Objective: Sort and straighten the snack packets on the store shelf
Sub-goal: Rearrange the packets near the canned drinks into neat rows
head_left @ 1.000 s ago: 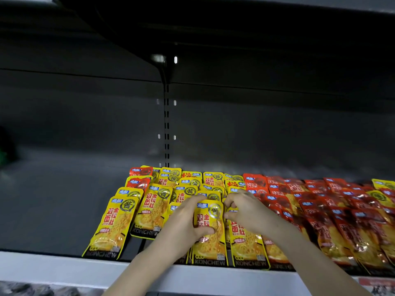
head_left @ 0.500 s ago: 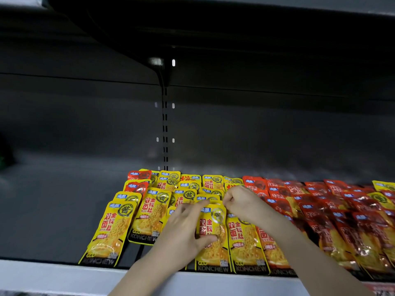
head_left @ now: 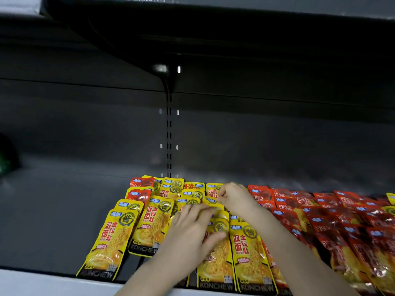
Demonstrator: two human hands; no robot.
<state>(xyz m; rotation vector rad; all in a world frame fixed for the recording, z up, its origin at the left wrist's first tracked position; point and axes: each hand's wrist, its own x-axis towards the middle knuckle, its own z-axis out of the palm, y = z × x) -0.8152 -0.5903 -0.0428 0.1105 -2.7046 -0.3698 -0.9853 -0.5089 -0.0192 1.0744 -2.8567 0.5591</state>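
Yellow snack packets (head_left: 147, 223) are laid flat in overlapping rows on the dark shelf (head_left: 53, 221), their printed faces turned up and the word KONCHEW readable along the near edges. The group is gathered at the middle of the shelf, close to the pale front lip (head_left: 42, 283). A few red packets (head_left: 139, 194) are mixed into the back left of the yellow rows (two can be made out). To the right, a wide bed of red packets (head_left: 333, 223) is spread in similar overlapping rows, touching the yellow group along its right edge.

The left hand (head_left: 188, 233) is laid palm down over a yellow front packet (head_left: 215, 253), the fingers loosely spread and pressed onto its upper part, which is hidden beneath them. The right hand (head_left: 235, 197) is reached farther back; its fingertips are drawn together in a pinch at the top edge of a yellow packet (head_left: 211, 192) in the rear rows, though motion blur keeps the exact grip from being told.

The left part of the shelf is bare. A slotted upright (head_left: 169, 135) is fixed to the back wall behind the packets, and a dark upper shelf (head_left: 213, 28) overhangs the scene. A dark green shape (head_left: 5, 159) is glimpsed at the far left edge.
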